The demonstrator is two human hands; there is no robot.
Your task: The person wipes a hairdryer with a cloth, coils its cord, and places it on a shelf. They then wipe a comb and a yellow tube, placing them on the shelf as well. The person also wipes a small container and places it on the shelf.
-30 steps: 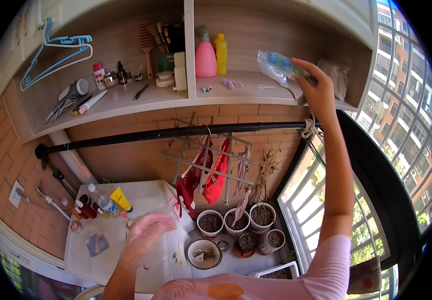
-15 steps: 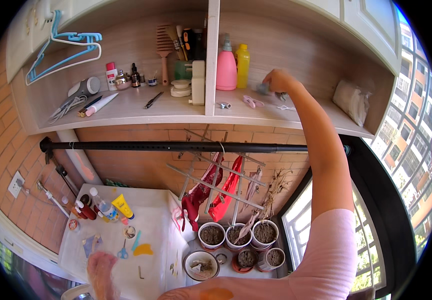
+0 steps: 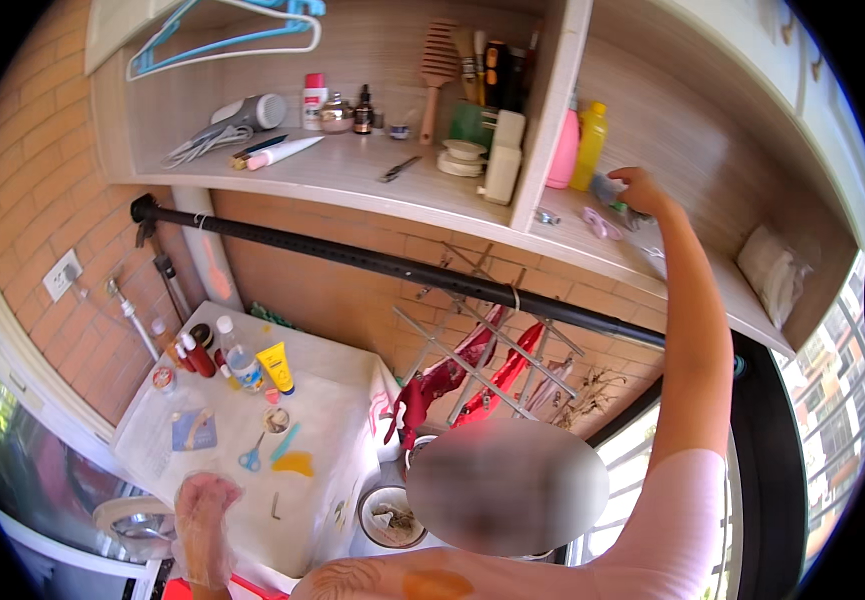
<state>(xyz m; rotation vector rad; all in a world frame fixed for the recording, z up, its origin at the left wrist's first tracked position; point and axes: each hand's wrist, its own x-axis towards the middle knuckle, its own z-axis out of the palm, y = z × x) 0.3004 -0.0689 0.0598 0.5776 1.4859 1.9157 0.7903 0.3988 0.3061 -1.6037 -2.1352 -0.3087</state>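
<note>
My right hand (image 3: 643, 190) reaches up to the right compartment of the wall shelf (image 3: 403, 205). Its fingers pinch a small greyish-blue item (image 3: 607, 187), too small and blurred to name. Beside it stand a yellow bottle (image 3: 590, 145) and a pink bottle (image 3: 563, 150), partly hidden by the divider. Pink scissors-like handles (image 3: 601, 223) lie just below the hand. Down at the left, my left hand (image 3: 207, 505), in a loose clear plastic glove, hovers by the near edge of the white-covered table (image 3: 343, 400). Its fingers look curled in, with nothing visible in them.
On the table lie blue-handled scissors (image 3: 252, 455), a yellow tube (image 3: 277, 367), a yellow scraper (image 3: 295, 463) and several bottles. A black rod (image 3: 353, 253) crosses below the shelf, with a metal drying rack (image 3: 473, 345) hanging from it. Flowerpots stand beneath, partly covered by a blurred oval.
The view has tilted and swung left, so the shelf slants and more of the table shows. My right hand stays at the same spot on the shelf, by the small item.
</note>
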